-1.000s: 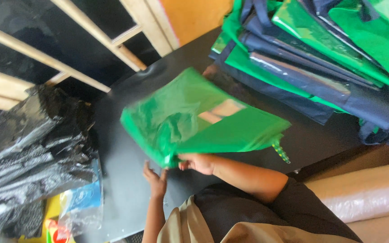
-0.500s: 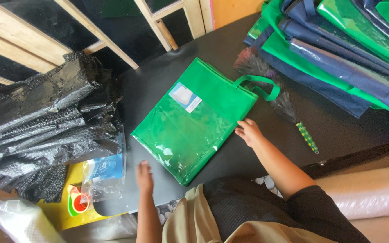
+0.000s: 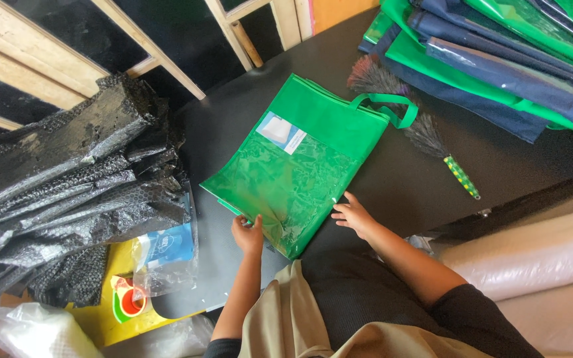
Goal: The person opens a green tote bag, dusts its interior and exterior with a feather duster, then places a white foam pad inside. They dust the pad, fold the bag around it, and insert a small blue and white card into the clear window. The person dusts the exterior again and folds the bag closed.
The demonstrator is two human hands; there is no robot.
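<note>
Head view: both hands' grips spread flat on green bag [image 3: 300, 166] with pale rectangular label [image 3: 281, 131].

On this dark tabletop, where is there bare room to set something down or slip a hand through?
Bare tabletop lies between the flat green bag and the feather duster, running down to the right hand. A narrower strip lies between the bag and the black bubble-wrap pile, above the left hand. The far right is crowded with stacked green and navy bags.
</note>
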